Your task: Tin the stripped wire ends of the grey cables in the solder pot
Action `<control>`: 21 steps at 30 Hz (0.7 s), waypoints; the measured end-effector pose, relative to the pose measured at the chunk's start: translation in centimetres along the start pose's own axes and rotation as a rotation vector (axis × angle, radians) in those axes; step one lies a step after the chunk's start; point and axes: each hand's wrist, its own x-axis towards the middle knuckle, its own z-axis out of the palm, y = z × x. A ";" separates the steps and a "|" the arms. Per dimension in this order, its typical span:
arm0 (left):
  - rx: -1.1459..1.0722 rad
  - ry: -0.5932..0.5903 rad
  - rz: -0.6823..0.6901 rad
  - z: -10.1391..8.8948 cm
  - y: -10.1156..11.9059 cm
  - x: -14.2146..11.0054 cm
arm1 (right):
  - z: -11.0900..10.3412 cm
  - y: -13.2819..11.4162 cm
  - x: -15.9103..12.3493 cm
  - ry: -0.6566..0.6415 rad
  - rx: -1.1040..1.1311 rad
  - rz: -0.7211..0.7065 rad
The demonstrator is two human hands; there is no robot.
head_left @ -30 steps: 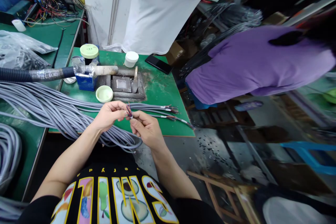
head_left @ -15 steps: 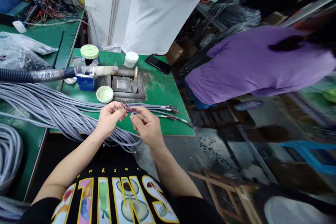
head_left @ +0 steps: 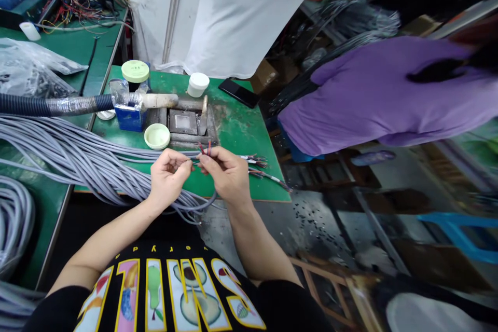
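Note:
Thin coloured wires (head_left: 209,148), some red and some dark, fan out at the stripped end of a grey cable. My right hand (head_left: 231,176) is closed on that end, thumb and forefinger pressed together, and a loop of grey cable hangs below it. Just to the left, my left hand (head_left: 168,175) pinches a thin wire that runs across to the right fingertips. A bundle of grey cables (head_left: 83,153) passes behind and under both hands. More stripped cable ends (head_left: 254,161) lie on the green board to the right of my right hand.
Beyond my hands are a solder pot (head_left: 183,122), a pale green lid (head_left: 157,136), a white jar (head_left: 198,84), a green-lidded jar (head_left: 135,71), a phone (head_left: 238,93) and a ducted hose (head_left: 78,109). A person in white (head_left: 241,21) and one in purple (head_left: 373,93) are close.
My right hand has moved slightly right, taking the wire ends with it. The left hand has shifted a little right and now pinches a single wire. The view has tilted slightly.

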 end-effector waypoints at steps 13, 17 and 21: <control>0.374 0.135 0.251 -6.2 -2.3 0.2 | 2.9 0.9 9.0 -0.366 -0.511 -0.117; 0.574 0.073 0.359 -6.6 -2.7 0.0 | 5.7 1.4 11.2 -0.506 -0.852 -0.108; 0.630 0.059 0.405 -6.4 -2.6 0.0 | 7.6 1.7 11.7 -0.622 -1.102 -0.097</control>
